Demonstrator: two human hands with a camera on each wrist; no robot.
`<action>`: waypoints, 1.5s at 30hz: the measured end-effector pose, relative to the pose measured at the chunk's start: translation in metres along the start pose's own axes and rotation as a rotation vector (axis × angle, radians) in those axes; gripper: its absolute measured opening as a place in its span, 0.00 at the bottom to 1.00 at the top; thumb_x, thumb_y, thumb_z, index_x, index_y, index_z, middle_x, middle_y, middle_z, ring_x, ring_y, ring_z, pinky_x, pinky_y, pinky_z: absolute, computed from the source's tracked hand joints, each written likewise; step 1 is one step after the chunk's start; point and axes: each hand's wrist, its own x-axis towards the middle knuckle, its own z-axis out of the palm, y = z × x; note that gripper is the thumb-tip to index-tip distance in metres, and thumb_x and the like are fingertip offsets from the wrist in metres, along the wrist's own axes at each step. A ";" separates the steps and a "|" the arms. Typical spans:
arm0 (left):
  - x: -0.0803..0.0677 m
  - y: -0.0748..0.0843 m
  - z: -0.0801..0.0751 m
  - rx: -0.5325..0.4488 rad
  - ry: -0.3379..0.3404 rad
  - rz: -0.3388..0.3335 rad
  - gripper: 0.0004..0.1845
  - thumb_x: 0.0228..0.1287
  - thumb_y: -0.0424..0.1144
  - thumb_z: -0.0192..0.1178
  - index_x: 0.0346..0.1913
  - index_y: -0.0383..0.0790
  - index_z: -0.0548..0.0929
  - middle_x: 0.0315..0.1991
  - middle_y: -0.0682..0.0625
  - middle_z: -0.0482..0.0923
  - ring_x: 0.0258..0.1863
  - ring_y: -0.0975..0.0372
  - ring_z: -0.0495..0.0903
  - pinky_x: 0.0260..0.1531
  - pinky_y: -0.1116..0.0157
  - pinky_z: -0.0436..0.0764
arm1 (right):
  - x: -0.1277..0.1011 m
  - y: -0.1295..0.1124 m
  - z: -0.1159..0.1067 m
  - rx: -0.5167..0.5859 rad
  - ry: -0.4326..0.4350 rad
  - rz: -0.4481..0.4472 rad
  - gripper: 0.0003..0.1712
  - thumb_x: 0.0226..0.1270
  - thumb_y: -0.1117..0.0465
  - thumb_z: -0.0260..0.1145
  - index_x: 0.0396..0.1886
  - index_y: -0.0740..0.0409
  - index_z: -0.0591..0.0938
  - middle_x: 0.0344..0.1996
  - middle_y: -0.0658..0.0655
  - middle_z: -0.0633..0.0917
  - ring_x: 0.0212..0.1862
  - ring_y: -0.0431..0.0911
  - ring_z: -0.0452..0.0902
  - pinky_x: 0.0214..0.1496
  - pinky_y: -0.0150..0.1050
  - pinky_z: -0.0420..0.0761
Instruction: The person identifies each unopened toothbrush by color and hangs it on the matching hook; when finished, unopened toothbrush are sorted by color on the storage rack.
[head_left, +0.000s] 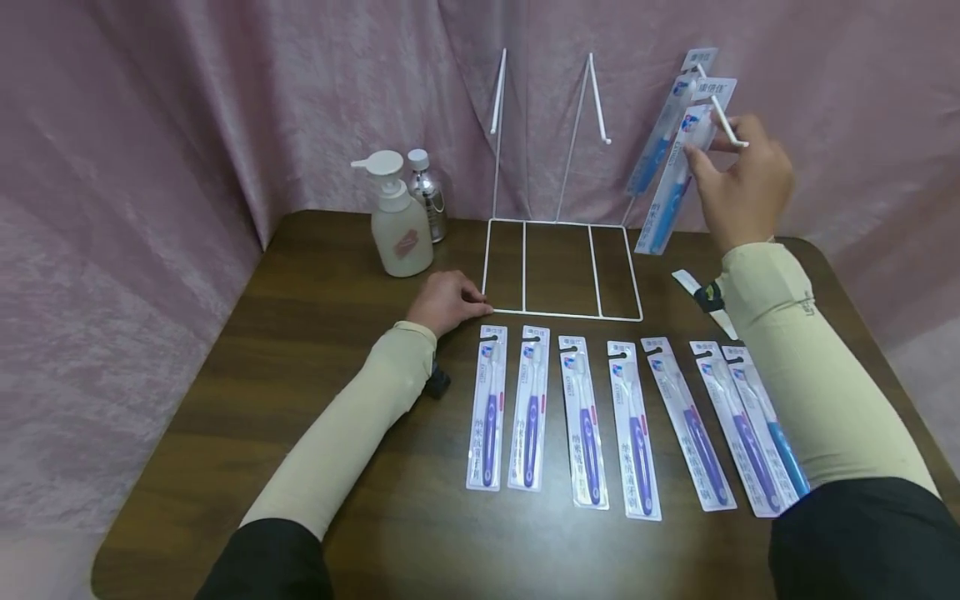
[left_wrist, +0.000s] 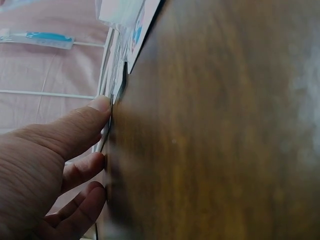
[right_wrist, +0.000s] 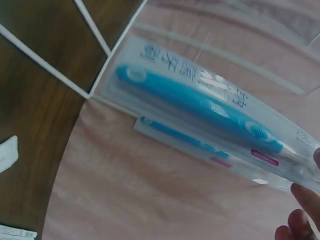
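Brown wooden table (head_left: 315, 350) with rounded corners, pink crinkled curtain (head_left: 150, 125) behind and left of it. Far left on the table: cream pump bottle (head_left: 401, 223) with a pink label, a silver bottle (head_left: 427, 193) with a white cap just behind it, close together. Near edge: row of seven packaged toothbrushes (head_left: 615, 425) lying flat, mostly purple handles, rightmost one blue, the right two overlapping. White paper tag (head_left: 693, 287) at far right.

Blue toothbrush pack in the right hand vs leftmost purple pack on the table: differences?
The blue toothbrush pack hangs tilted at the white wire rack's hook, pinched by the right hand; the leftmost purple toothbrush pack lies flat on the brown wooden table, untouched. Handle colours differ: blue versus purple. Both are carded blister packs.
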 end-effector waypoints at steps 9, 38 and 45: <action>-0.001 0.010 0.008 0.002 -0.022 0.022 0.10 0.61 0.46 0.79 0.40 0.44 0.95 0.44 0.50 0.87 0.49 0.57 0.81 0.54 0.60 0.78 | 0.038 0.019 0.027 -0.054 -0.003 0.090 0.26 0.73 0.45 0.71 0.63 0.51 0.80 0.55 0.52 0.90 0.59 0.55 0.83 0.62 0.52 0.77; 0.015 -0.007 0.000 -0.035 0.009 0.033 0.12 0.59 0.47 0.80 0.39 0.43 0.95 0.41 0.50 0.86 0.45 0.56 0.82 0.53 0.58 0.79 | -0.130 0.134 -0.142 -0.173 -0.840 0.028 0.25 0.73 0.52 0.74 0.63 0.59 0.83 0.39 0.60 0.88 0.38 0.55 0.80 0.34 0.43 0.74; 0.010 -0.005 0.002 -0.047 0.006 0.041 0.11 0.60 0.47 0.80 0.40 0.44 0.95 0.42 0.50 0.87 0.47 0.56 0.83 0.54 0.57 0.80 | -0.157 0.161 -0.141 -0.182 -1.022 0.076 0.33 0.69 0.54 0.76 0.69 0.63 0.78 0.36 0.54 0.85 0.39 0.52 0.78 0.37 0.44 0.74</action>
